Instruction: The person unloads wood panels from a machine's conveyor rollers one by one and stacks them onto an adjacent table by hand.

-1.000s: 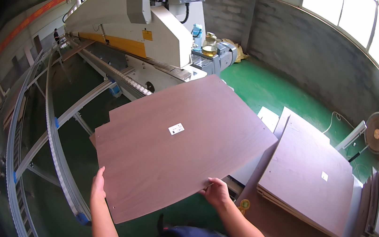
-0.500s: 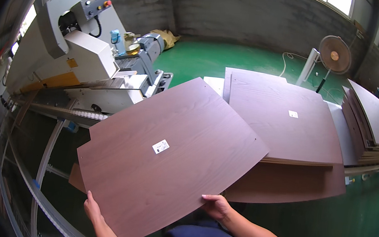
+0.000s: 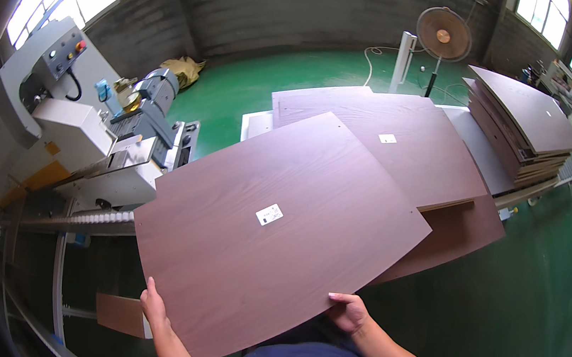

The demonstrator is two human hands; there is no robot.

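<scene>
A large brown wood-grain panel (image 3: 275, 263) with a white label (image 3: 269, 214) is held out in front of me, tilted across the view. My left hand (image 3: 155, 304) grips its left near edge, thumb on top and the other fingers hidden beneath. At the near edge, further right, my right hand (image 3: 348, 312) holds the same panel, its thumb over the rim. Just beyond, partly covered by the held panel, lies a stack of similar panels (image 3: 404, 150), the top one also labelled. Another brown panel (image 3: 446, 237) shows lower down, below the stack's near edge.
At the left stands a large grey machine (image 3: 78, 128) with a control box and a rail (image 3: 92, 219). A taller pile of panels (image 3: 521, 122) rests at the right. A fan (image 3: 443, 36) stands behind on the green floor. A carton (image 3: 121, 314) sits low at the left.
My view has turned right, so the machine and panel stacks appear farther left. The held panel has swung slightly rightward against the stack, with both hands still on it.
</scene>
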